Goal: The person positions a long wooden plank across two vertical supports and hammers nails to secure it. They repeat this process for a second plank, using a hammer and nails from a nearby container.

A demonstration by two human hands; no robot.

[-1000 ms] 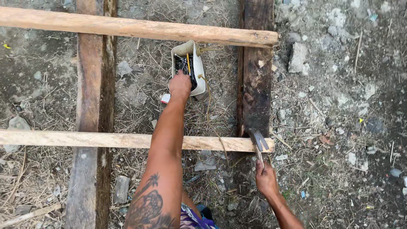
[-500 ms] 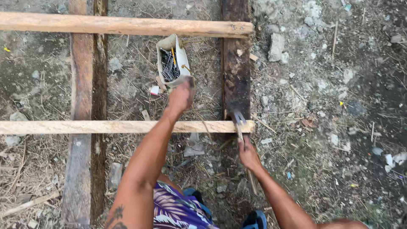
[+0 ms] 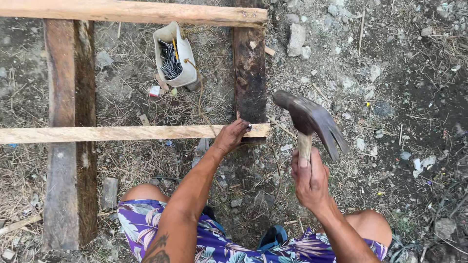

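My left hand (image 3: pixel 231 136) pinches a small nail (image 3: pixel 249 127) upright on the right end of a pale wooden slat (image 3: pixel 122 133), where the slat crosses a dark plank (image 3: pixel 249 73). My right hand (image 3: pixel 309 178) grips the handle of a claw hammer (image 3: pixel 309 119), raised above the ground to the right of the nail, head pointing left. A white container (image 3: pixel 184 53) holding several nails lies on the ground beyond the slat, between the two planks.
A second dark plank (image 3: pixel 68 122) runs along the left, and another pale slat (image 3: pixel 131 12) crosses the top. The ground is dirt with dry grass, stones (image 3: pixel 296 36) and scraps. My knees in purple patterned shorts (image 3: pixel 141 224) are below.
My left hand came back from the nail container to the slat's right end, now holding a nail. My right hand lifted the hammer off the slat and raised it.
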